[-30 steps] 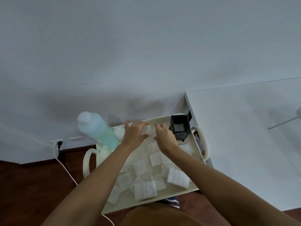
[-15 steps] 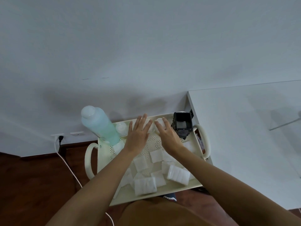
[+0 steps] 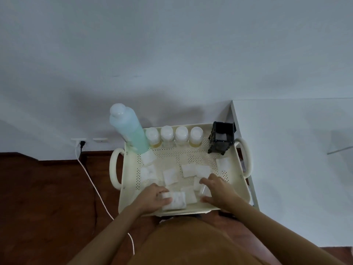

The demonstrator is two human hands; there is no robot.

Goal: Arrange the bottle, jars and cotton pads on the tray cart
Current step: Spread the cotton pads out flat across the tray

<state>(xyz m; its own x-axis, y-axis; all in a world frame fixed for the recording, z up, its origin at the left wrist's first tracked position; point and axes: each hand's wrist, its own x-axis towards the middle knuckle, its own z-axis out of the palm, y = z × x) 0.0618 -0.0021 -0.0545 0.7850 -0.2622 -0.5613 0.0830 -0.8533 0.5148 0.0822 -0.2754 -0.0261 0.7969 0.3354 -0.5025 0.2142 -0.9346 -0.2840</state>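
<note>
A cream perforated tray cart (image 3: pixel 239 188) carries a tall pale-green bottle (image 3: pixel 129 131) upright at its back left corner. Several small white-lidded jars (image 3: pixel 176 135) stand in a row along the back rim beside it. Several white cotton pads (image 3: pixel 193 170) lie scattered over the tray floor. At the front edge, my left hand (image 3: pixel 153 198) grips a small stack of cotton pads (image 3: pixel 177 200) between thumb and fingers. My right hand (image 3: pixel 218 192) curls around another cotton pad (image 3: pixel 203 190) at the front right.
A black square holder (image 3: pixel 221 138) with white pads inside stands in the tray's back right corner. A white table (image 3: pixel 296 159) adjoins the cart on the right. A white cable (image 3: pixel 91 178) runs from a wall socket across the wooden floor on the left.
Both hands have left the jars at the back of the tray and come down to the front edge, closing on cotton pads. The jars now stand uncovered in a row.
</note>
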